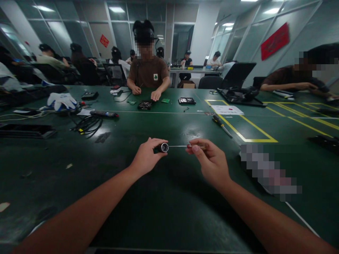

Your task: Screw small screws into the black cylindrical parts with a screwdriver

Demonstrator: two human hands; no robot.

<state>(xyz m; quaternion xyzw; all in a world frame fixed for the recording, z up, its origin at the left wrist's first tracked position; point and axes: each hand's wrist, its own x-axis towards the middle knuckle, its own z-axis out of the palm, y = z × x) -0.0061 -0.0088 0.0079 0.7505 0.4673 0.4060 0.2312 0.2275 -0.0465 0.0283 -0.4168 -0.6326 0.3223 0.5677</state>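
Observation:
Between the thumb and fingers of my left hand (146, 155) is a small black cylinder (164, 147) with a silver ring around its open end, which faces me. My right hand (212, 160) pinches the red-ended handle of a thin screwdriver (178, 146). Its slim metal shaft points left and its tip reaches the cylinder's side; whether it sits in a screw there I cannot tell. Both hands are above the green table (148, 211), close to its middle. My fingers partly cover the screwdriver's handle.
Right of my hands lie a yellow-black screwdriver (221, 126) and a white sheet (227, 109). Black cables (88, 125) and white gloves (61, 102) are at the left. Across the table, a person (148, 70) handles a black device (144, 104). Another person sits far right.

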